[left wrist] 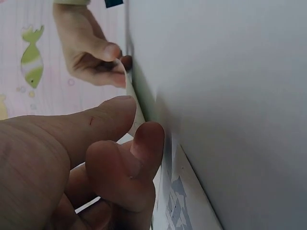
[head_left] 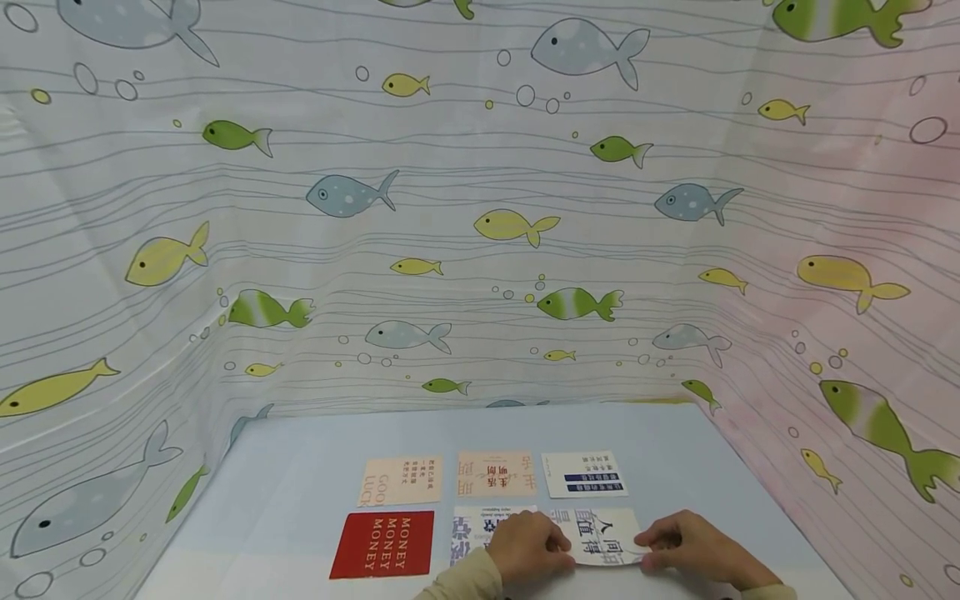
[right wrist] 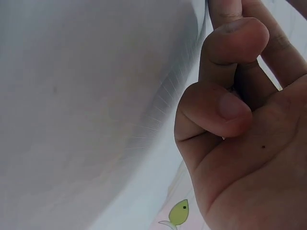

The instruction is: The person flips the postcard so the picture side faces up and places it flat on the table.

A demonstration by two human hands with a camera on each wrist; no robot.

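Observation:
In the head view a white card [head_left: 604,533] with blue Chinese print lies at the front right of a two-row layout. My left hand [head_left: 531,546] pinches its near left corner between thumb and fingers, as the left wrist view also shows. At the near right corner, my right hand [head_left: 693,546] pinches the same card. The card's near edge bows slightly between the hands. Partly covered by my left hand is another white card [head_left: 468,529] with blue patterns. In the right wrist view only curled fingers [right wrist: 216,110] show; the card is hidden there.
A red card [head_left: 386,544] reading MONEY lies at front left. Behind stand three flat cards in a row: a peach one [head_left: 401,481], a cream one with orange print [head_left: 497,474] and a white-and-blue one [head_left: 585,474]. Fish-patterned curtains [head_left: 480,192] surround the pale table [head_left: 285,492].

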